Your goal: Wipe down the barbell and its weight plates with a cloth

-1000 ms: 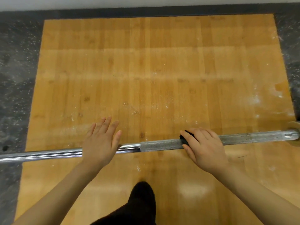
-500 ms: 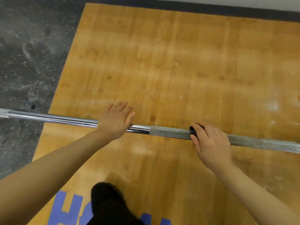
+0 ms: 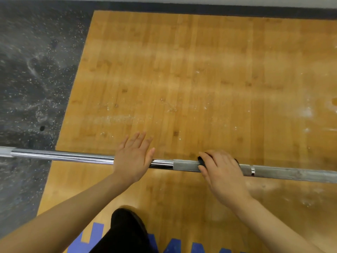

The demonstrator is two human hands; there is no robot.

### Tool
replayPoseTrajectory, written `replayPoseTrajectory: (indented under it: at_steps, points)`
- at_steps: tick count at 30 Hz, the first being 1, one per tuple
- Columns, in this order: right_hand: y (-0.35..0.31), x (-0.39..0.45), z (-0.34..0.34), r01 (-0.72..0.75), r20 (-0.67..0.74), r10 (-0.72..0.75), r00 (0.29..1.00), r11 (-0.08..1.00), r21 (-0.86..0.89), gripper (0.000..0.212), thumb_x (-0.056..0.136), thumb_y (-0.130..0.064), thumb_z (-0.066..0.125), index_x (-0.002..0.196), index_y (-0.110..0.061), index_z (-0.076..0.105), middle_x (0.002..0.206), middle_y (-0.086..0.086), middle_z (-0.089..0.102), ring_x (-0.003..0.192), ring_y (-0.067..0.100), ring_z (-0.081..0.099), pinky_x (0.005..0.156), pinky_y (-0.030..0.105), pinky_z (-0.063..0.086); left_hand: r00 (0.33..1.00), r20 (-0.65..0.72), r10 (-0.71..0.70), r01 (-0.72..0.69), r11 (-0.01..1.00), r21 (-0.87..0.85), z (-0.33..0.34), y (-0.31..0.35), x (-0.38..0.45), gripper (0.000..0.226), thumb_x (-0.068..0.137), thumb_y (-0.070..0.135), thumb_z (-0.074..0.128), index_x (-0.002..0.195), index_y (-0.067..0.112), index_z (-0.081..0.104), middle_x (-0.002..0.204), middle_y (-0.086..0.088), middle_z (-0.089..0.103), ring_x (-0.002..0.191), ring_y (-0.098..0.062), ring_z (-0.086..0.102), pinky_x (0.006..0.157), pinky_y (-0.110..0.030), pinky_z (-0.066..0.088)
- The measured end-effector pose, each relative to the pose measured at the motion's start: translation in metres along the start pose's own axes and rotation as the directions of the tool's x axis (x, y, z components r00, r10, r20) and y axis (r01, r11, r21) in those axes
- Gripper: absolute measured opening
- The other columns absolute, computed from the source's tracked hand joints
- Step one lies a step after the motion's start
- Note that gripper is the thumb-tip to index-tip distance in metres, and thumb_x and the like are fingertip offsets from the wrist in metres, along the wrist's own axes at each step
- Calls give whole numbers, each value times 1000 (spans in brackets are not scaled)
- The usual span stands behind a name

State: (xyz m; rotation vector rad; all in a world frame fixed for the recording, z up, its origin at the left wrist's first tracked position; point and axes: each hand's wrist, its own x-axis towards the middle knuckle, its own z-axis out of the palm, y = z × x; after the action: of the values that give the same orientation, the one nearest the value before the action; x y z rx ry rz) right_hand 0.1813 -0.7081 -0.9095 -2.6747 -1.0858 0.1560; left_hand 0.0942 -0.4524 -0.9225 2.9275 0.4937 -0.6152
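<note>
The barbell [image 3: 63,156] lies across a wooden platform [image 3: 200,70], its left end reaching over the dark speckled floor [image 3: 27,70]. The right hand [image 3: 221,172] curls over the knurled middle of the shaft, wrapping a dark cloth [image 3: 201,161] round it; only a small edge of cloth shows. The left hand [image 3: 133,161] rests flat on the bar with fingers straight and spread, gripping nothing. To the left the shaft is bright and mirror-like; to the right of the cloth it looks dull and chalky. By that look, roughly the left half of the shaft seems done, the right stretch remains, and the weight plates, out of view here, cannot be judged
</note>
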Motion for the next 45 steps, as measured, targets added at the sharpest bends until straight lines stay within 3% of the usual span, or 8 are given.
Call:
replayPoseTrajectory:
  at_steps: [5, 9, 15, 22, 31, 35, 41, 45]
  points:
    - [-50, 18, 18, 117, 55, -117, 992, 993, 5, 41, 94, -39, 37, 103, -15, 69, 95, 3, 66, 87, 25, 64, 82, 34, 51, 1000, 0, -5, 5, 1000, 10, 5, 1, -17, 73, 95, 53, -2, 147, 26, 41, 154, 1, 35, 146, -17, 25, 118, -41, 13]
    - [-64, 13, 26, 99, 86, -96, 992, 995, -32, 38, 96, -39, 37, 98, -19, 69, 88, 0, 65, 79, 22, 63, 84, 35, 51, 1000, -6, -13, 13, 1000, 12, 8, 2, -26, 70, 95, 53, 4, 145, 24, 44, 153, -1, 37, 145, -19, 28, 116, -44, 18]
    - [-24, -12, 16, 124, 80, -118, 990, 990, -72, 41, 94, -40, 39, 106, -14, 68, 99, 6, 66, 83, 26, 64, 79, 38, 51, 1000, -5, -29, 29, 998, 58, 13, 1, -27, 77, 89, 55, -9, 151, 30, 28, 160, 4, 21, 149, -15, 13, 119, -40, 6]
    - [30, -28, -3, 66, 45, -62, 997, 993, -99, 42, 93, -37, 39, 103, -9, 70, 92, 6, 65, 73, 28, 63, 61, 37, 50, 998, -56, -25, 28, 998, 52, 11, 2, -23, 74, 93, 52, -5, 149, 25, 36, 156, 0, 31, 147, -17, 20, 119, -41, 7]
    - [-32, 1, 6, 94, 106, -97, 990, 995, 28, 43, 94, -38, 35, 100, -14, 70, 92, 2, 66, 76, 25, 64, 65, 35, 51, 997, -71, -20, 21, 1000, 15, 13, 6, -34, 73, 100, 50, -3, 144, 18, 46, 149, -6, 43, 142, -22, 34, 117, -42, 13]
    - [-53, 6, 14, 87, 108, -92, 990, 995, 52, 43, 95, -38, 33, 103, -15, 68, 90, 0, 65, 75, 22, 61, 64, 34, 50, 997, -72, -7, 9, 999, 36, 18, 6, -45, 69, 100, 49, 1, 146, 19, 41, 153, -7, 36, 144, -22, 29, 118, -43, 11]
    - [-54, -14, 25, 187, 147, -186, 971, 982, 6, 43, 97, -41, 32, 112, -16, 64, 98, 1, 64, 79, 22, 62, 67, 35, 50, 975, -147, 166, -157, 985, 73, 18, 10, -55, 59, 103, 44, 17, 146, 13, 40, 156, -12, 30, 146, -27, 23, 117, -52, 17]
    - [-37, -27, 25, 247, 121, -243, 962, 969, -15, 42, 97, -42, 33, 114, -15, 61, 103, 3, 63, 82, 23, 62, 71, 36, 51, 965, -78, 249, -240, 965, 106, 21, 14, -54, 62, 101, 48, 14, 148, 16, 39, 156, -10, 31, 146, -26, 24, 115, -52, 19]
